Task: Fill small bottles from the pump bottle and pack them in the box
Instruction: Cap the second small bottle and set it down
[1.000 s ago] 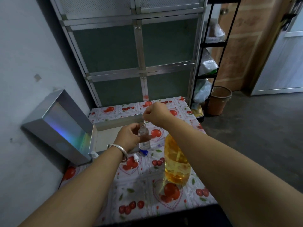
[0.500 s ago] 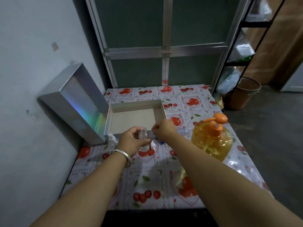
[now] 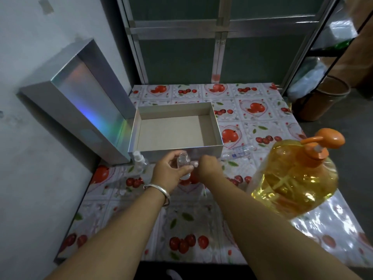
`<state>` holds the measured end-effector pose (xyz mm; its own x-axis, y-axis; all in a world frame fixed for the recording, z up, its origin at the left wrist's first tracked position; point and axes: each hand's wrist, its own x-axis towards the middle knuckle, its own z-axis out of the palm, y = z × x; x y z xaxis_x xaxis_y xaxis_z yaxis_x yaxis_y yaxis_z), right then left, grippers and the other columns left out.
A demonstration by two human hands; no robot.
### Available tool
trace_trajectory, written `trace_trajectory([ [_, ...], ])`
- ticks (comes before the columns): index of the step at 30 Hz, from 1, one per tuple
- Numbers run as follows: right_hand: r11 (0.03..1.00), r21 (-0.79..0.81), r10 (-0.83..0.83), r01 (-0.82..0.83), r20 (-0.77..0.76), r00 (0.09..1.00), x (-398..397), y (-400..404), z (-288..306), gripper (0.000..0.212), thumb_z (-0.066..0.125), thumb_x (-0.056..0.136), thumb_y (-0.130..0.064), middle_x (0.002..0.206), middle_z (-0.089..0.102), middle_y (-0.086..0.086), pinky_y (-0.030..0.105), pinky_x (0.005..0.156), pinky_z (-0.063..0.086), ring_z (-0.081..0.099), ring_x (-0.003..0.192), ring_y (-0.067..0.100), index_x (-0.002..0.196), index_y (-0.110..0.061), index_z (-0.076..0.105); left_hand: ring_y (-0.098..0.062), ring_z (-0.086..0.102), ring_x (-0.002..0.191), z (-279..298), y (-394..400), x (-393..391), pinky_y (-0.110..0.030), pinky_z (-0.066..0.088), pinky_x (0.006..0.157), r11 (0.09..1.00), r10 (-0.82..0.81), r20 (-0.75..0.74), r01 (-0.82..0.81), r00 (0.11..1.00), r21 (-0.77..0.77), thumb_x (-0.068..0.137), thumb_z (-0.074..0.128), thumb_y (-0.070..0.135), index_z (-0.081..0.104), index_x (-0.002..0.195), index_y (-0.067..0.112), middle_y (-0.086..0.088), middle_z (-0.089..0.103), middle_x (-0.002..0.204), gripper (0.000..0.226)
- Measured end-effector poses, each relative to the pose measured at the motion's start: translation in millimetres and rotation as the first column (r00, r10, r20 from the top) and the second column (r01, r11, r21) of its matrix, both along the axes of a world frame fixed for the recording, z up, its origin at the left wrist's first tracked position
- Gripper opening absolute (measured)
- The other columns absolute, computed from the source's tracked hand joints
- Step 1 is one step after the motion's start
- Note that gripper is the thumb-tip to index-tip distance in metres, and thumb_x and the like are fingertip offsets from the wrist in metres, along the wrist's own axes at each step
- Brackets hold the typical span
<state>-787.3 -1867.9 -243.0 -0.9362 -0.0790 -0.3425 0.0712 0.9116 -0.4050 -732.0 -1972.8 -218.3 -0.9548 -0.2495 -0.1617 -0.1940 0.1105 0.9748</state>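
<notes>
**Desk:** Head view, what do we have?

**Photographer:** A person's left hand (image 3: 168,174) grips a small clear bottle (image 3: 183,163) upright over the fruit-print tablecloth (image 3: 201,229), just near of the open silver box (image 3: 177,126). The right hand (image 3: 207,167) sits just beside it, fingers curled downward; whether it pinches a cap I cannot tell.

**Desk:** What has changed?

**Photographer:** A second ago the right hand was raised above the bottle's neck. It has since dropped to the bottle's right side, and the neck now stands bare, so the cap appears to be off. The camera has also tipped down, bringing the orange-topped pump bottle (image 3: 298,174) fully into frame at near right.

**Desk:** Meaning for the job?

**Photographer:** Likely the bottle is ready to be filled at the pump. The box shows only bare cardboard, so packing has not begun. One capped small bottle (image 3: 139,160) stands left of the hands; two more bottles (image 3: 240,151) lie on the cloth to the right of the box.
</notes>
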Motion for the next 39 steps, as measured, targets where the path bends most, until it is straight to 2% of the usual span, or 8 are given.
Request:
trace_trajectory([
  [4,1.000,0.012,-0.007,0.007,0.001,1.000,-2,-4,-10,0.030,0.054,0.090,-0.016,0.121,0.061,0.017,0.037,0.090,0.048,0.057,0.114,0.033,0.115,-0.002,0.061,-0.007,0.059,0.078,-10,2,-6,-0.010,0.051,0.071,1.000,0.002,-0.011,-0.002,1.000,-0.013,0.069,0.073,-0.008,0.059,0.107,0.011,-0.004,0.063,0.094,0.045],
  [8,1.000,-0.024,-0.003,0.003,0.013,1.000,-2,-3,-13,0.033,0.054,0.090,-0.021,0.121,0.060,0.018,0.038,0.090,0.047,0.056,0.114,0.034,0.115,-0.001,0.061,-0.016,0.060,0.086,-15,2,-10,-0.022,0.052,0.081,0.998,0.026,0.017,-0.025,1.000,-0.051,0.068,0.075,-0.005,0.059,0.111,0.006,-0.006,0.064,0.095,0.047],
  [13,0.968,-0.240,-0.096,0.069,-0.102,0.990,-6,0,2,0.032,0.058,0.087,-0.029,0.106,0.065,0.019,0.034,0.076,0.046,0.061,0.099,0.034,0.102,-0.001,0.062,-0.011,0.060,0.078,-14,2,-8,-0.009,0.050,0.068,0.991,0.044,0.030,-0.040,0.999,-0.127,0.071,0.074,-0.002,0.061,0.109,0.004,-0.004,0.064,0.089,0.041],
  [17,0.885,-0.459,-0.207,0.077,-0.240,0.948,-8,4,41,0.013,0.057,0.083,-0.011,0.083,0.059,0.009,0.025,0.060,0.034,0.051,0.075,0.020,0.092,-0.002,0.060,-0.019,0.062,0.089,-7,3,-5,-0.032,0.053,0.081,0.983,0.084,0.067,-0.072,0.994,-0.167,0.074,0.074,0.004,0.063,0.110,0.010,-0.007,0.067,0.098,0.038],
  [22,0.685,-0.729,-0.268,0.022,-0.223,0.937,0,8,97,0.012,0.062,0.080,-0.009,0.078,0.058,0.000,0.029,0.070,0.051,0.055,0.074,0.014,0.089,-0.013,0.056,-0.019,0.058,0.086,15,13,0,-0.026,0.048,0.074,0.988,0.092,0.135,-0.074,0.987,-0.134,0.075,0.073,0.010,0.063,0.107,0.007,-0.011,0.067,0.101,0.034],
  [27,0.554,-0.831,-0.280,-0.051,-0.244,0.929,9,16,132,0.016,0.064,0.083,-0.012,0.080,0.056,-0.011,0.015,0.068,0.049,0.056,0.075,0.005,0.093,-0.019,0.055,-0.015,0.052,0.081,37,21,2,-0.020,0.037,0.065,0.918,0.040,0.180,0.035,0.983,-0.394,0.081,0.067,0.025,0.063,0.110,0.010,-0.004,0.063,0.094,0.033],
  [35,0.578,-0.810,-0.217,-0.102,-0.273,0.937,24,24,149,0.017,0.066,0.083,-0.013,0.085,0.058,-0.006,0.016,0.069,0.051,0.059,0.079,0.009,0.096,-0.018,0.055,-0.019,0.057,0.085,58,30,9,-0.025,0.043,0.077,0.925,-0.021,0.159,0.080,0.987,-0.373,0.080,0.068,0.026,0.064,0.105,0.011,-0.008,0.066,0.097,0.029],
  [39,0.646,-0.761,-0.172,-0.062,-0.224,0.959,30,29,136,0.015,0.066,0.082,-0.010,0.092,0.065,0.005,0.020,0.069,0.052,0.063,0.084,0.017,0.095,-0.012,0.060,-0.011,0.057,0.070,67,32,11,-0.017,0.049,0.060,0.962,0.003,0.148,0.038,0.989,-0.270,0.081,0.067,0.016,0.062,0.097,0.011,-0.001,0.064,0.081,0.018],
])
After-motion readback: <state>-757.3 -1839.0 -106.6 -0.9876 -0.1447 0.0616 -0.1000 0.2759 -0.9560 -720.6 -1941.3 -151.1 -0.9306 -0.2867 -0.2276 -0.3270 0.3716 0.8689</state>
